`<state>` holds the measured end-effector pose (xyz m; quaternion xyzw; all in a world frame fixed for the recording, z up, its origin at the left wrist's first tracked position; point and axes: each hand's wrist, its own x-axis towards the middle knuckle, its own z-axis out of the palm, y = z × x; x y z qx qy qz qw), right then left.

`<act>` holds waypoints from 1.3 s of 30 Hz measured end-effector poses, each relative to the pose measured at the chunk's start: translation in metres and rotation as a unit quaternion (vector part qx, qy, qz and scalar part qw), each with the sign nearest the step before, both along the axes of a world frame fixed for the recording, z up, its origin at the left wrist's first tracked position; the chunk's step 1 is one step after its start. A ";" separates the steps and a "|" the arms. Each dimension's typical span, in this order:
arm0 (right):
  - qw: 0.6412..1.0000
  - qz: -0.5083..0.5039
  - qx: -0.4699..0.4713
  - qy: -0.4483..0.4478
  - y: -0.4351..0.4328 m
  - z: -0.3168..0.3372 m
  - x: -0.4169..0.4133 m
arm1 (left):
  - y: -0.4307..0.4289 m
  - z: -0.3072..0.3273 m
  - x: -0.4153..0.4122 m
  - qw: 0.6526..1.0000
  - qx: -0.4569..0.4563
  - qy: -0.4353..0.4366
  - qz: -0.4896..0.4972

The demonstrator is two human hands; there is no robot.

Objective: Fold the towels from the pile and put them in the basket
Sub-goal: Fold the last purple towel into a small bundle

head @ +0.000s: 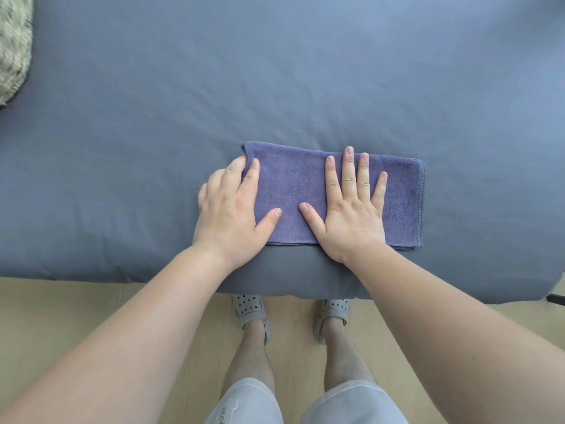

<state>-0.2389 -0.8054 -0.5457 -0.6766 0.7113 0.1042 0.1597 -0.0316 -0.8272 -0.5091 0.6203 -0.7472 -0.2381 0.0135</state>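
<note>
Pressing flat the purple-blue microfibre towel (293, 191), already folded, at the edge of the grey-blue bed (275, 71): right hand (351, 215) splayed straight, left hand (229, 212) relaxed on its left end. No basket in view; stowing probably remains.

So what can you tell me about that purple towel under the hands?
The purple towel, soft-looking cloth, is folded into a flat rectangle, stitched hems at its right end. It lies near the front edge of the grey-blue bed sheet. The right hand lies flat on it, fingers spread; the left hand rests on its left end, thumb on top.
</note>
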 end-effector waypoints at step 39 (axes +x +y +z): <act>0.837 -0.333 -0.033 -0.434 0.019 0.044 -0.133 | 0.022 0.003 -0.180 0.991 -0.094 -0.048 -0.087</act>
